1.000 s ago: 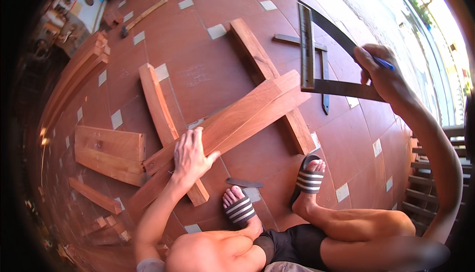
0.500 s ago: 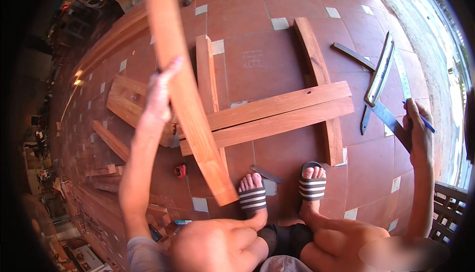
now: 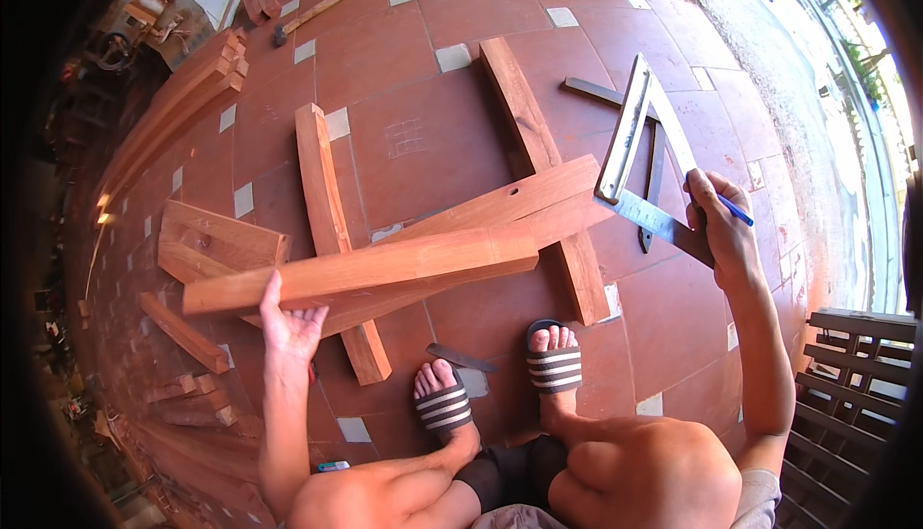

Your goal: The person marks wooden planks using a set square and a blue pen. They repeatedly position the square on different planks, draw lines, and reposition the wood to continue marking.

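Observation:
My left hand point(image 3: 288, 322) grips the left part of a long reddish wooden plank point(image 3: 385, 264), holding it roughly level above two more planks point(image 3: 510, 210) that lie across two wooden bearers point(image 3: 327, 212) on the tiled floor. My right hand point(image 3: 721, 236) holds a metal triangular square point(image 3: 639, 159) together with a blue pen point(image 3: 735, 210), raised over the right ends of the planks. My feet in striped slippers point(image 3: 553, 365) rest on the floor just in front of the planks.
A stack of long boards point(image 3: 178, 106) lies at the left, short offcuts point(image 3: 216, 240) beside it. A dark metal bar point(image 3: 654, 178) lies on the tiles beyond the square. A hammer point(image 3: 317, 10) lies far back. A wooden slatted piece point(image 3: 856, 385) stands at the right.
My left hand swung a plank up on end and has now brought it down level over the other planks. My right hand lowered, then raised the square toward the plank ends.

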The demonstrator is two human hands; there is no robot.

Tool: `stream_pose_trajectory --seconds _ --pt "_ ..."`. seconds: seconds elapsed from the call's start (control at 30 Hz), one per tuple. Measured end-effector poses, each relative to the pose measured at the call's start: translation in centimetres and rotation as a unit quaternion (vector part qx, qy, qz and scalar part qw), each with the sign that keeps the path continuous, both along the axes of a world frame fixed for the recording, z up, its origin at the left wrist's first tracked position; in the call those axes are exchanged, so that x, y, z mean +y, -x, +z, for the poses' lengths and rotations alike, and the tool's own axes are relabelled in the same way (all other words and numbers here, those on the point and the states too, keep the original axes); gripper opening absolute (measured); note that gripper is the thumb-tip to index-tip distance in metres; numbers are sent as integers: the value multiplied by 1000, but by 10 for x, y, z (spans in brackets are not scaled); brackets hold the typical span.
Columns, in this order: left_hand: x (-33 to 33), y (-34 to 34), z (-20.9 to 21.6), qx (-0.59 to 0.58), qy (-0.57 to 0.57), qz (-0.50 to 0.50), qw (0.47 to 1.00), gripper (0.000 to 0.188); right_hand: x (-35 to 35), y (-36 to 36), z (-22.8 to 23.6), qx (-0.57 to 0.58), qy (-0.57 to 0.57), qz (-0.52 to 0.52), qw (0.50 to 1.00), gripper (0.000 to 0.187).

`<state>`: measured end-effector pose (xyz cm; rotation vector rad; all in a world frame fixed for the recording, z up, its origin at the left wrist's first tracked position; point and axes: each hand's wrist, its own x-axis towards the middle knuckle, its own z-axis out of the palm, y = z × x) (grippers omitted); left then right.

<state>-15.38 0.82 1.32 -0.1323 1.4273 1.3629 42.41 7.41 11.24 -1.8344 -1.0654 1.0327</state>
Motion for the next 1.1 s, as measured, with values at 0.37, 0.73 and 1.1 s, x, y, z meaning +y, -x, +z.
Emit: stream_pose_trajectory --seconds 0.37,0.73,1.1 --pt "-56 -2 -18 -29 162 -36 986 91 20 37 -11 -48 0 75 996 42" --pt "-44 -30 82 237 72 -430 868 52 43 81 -4 -81 17 305 949 44" --pt "-11 -135 126 671 -405 -594 182 38 49 166 -3 17 -112 589 800 21"
